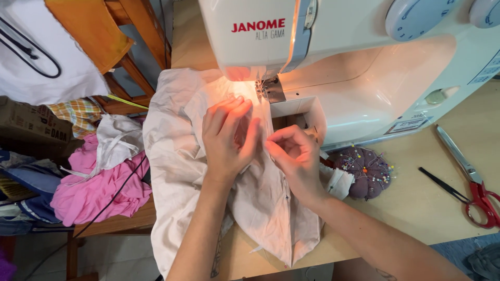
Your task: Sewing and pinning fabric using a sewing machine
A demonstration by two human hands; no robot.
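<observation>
The left hand (pixel 229 138) is pressing flat, fingers released, on the cream fabric (pixel 177 171) before the sewing machine (pixel 344 67); the right hand (pixel 294 156) is pinching it. Fingertips nearing the needle (pixel 259 91) are probably risking a prick.

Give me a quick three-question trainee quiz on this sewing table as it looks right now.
1. True or false: the left hand lies flat on the pale cream cotton fabric in front of the white plastic sewing machine.
2. Which thing lies farthest to the right on the light wooden table?
A. round purple pincushion stuck with pins
B. red-handled steel scissors
C. crumpled pink cloth
3. Fill in: the right hand pinches the fabric just below the machine's ____.

Key
1. True.
2. B.
3. Needle and presser foot.
</observation>
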